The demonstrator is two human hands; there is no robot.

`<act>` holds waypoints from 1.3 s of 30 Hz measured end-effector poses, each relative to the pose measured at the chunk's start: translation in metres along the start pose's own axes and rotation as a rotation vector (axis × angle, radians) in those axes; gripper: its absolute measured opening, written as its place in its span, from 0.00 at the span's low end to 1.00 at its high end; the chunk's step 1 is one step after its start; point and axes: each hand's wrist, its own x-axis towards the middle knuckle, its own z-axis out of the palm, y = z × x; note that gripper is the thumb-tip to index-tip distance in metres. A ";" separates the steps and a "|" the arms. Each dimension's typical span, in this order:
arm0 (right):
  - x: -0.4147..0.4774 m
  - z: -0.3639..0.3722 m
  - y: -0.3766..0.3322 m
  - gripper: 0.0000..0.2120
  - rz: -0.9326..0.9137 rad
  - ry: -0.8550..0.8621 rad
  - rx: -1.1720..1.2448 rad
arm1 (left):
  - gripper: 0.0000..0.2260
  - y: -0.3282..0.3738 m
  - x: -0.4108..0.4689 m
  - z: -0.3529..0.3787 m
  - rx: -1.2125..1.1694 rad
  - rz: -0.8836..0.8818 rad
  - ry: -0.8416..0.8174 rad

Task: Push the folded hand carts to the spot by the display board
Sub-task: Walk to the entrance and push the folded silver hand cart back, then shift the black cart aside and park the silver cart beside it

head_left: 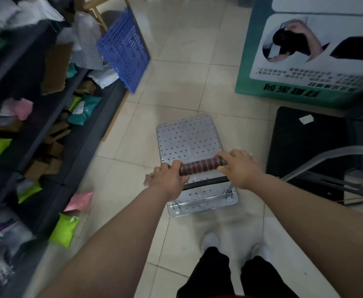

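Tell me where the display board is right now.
In the head view, the display board stands upper right on the tiled floor, ahead and right of the silver cart, just beyond a black platform.

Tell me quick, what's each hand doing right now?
Left hand: closed on the left end of the cart handle.
Right hand: closed on the handle's right end, fingers wrapped over the grip.

Display board [305,67]: upside-down Chinese print, blurred; nothing legible.
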 end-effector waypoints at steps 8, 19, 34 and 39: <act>0.017 -0.005 -0.004 0.17 -0.026 -0.020 -0.097 | 0.17 -0.003 0.012 -0.004 -0.014 -0.010 0.053; 0.038 -0.014 -0.003 0.20 -0.025 0.026 -0.126 | 0.16 0.004 0.029 -0.018 -0.052 -0.081 0.034; -0.081 -0.063 0.143 0.30 0.375 0.281 0.024 | 0.23 0.195 0.047 -0.030 0.115 0.475 0.012; -0.143 -0.072 0.222 0.28 0.570 0.278 0.066 | 0.24 0.294 0.029 -0.009 0.213 0.648 -0.010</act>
